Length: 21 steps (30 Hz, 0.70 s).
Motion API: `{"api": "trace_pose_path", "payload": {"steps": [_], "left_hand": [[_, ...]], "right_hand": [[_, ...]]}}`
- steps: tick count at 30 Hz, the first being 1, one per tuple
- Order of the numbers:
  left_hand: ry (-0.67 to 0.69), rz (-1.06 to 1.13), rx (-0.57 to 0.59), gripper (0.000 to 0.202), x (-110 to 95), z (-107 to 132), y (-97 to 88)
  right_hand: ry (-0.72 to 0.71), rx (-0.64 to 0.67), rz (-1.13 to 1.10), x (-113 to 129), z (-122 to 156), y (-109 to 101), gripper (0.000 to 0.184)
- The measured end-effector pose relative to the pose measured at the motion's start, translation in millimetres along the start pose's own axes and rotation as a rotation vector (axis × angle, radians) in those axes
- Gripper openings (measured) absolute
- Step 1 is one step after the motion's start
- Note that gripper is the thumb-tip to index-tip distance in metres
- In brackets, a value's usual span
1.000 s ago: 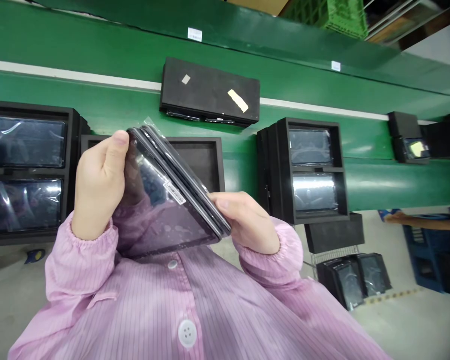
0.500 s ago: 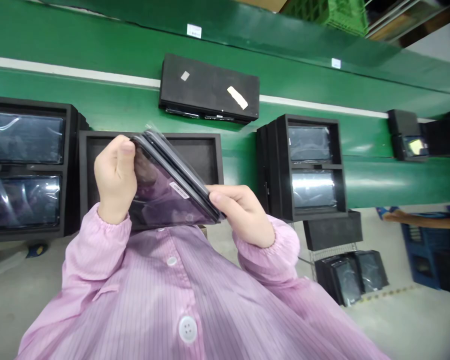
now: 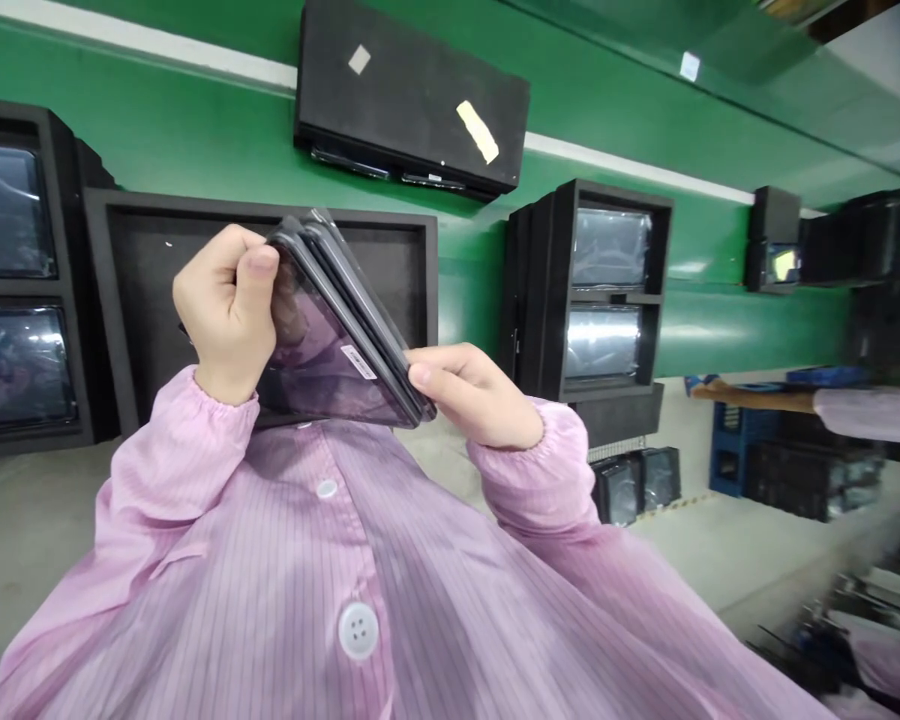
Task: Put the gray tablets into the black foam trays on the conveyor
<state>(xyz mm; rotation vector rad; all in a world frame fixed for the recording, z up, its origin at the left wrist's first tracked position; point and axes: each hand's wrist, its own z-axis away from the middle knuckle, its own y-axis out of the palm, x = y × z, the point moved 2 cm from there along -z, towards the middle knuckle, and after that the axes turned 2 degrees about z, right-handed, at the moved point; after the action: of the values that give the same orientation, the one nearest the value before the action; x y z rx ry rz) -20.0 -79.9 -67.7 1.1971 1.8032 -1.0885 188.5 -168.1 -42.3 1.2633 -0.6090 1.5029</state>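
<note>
The left hand [image 3: 229, 305] has its thumb and curled fingers clamped on the upper end of a thin stack of flat, dark, shiny panels in clear plastic [image 3: 322, 365]. The right hand [image 3: 480, 395] pinches the lower end, thumb and fingers close together on the edges. One hand at each end probably keeps the panels lined up so none slides out. The stack tips on a slant, its front with the small white paper label [image 3: 358, 362] turned to the person's body. I can't tell for sure how many panels there are, since their edges blur together.

The stack is up in the air, between the pink striped cloth coat [image 3: 270, 560] and a wide black foam tray with raised sides [image 3: 112, 310]. That tray lies on the shiny green table [image 3: 469, 300], maybe to be close to both hands.

Compared with half a second ago, the grip looks the same. The view has swung, so the long black foam block with yellow tape [image 3: 405, 90] sits higher up, and another person's pale pink sleeve [image 3: 874, 412] now shows at the far right.
</note>
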Motion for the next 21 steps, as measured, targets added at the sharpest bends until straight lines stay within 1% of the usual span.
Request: {"api": "trace_pose_path", "payload": {"steps": [3,5,10,16,19,21], "left_hand": [[0.032,0.018,-0.027,0.058,-2.7,4.8,3.2],[0.069,0.028,-0.029,0.057,-3.9,7.4,6.1],[0.178,0.038,-0.062,0.060,-7.2,10.1,13.2],[0.162,0.093,-0.014,0.062,-3.5,5.9,18.9],[0.179,0.083,0.000,0.063,0.1,3.9,20.0],[0.188,0.070,0.015,0.063,0.6,3.4,20.6]], "right_hand": [[-0.010,0.029,0.006,3.6,4.0,0.5,0.039],[0.013,0.046,-0.017,2.1,7.8,1.7,0.035],[0.044,0.000,-0.091,-5.3,17.5,3.2,0.028],[0.048,0.017,-0.126,-5.4,17.7,5.0,0.028],[0.033,0.011,-0.147,-3.8,16.2,3.0,0.023],[0.056,0.021,-0.151,-2.6,15.4,0.7,0.024]]}}
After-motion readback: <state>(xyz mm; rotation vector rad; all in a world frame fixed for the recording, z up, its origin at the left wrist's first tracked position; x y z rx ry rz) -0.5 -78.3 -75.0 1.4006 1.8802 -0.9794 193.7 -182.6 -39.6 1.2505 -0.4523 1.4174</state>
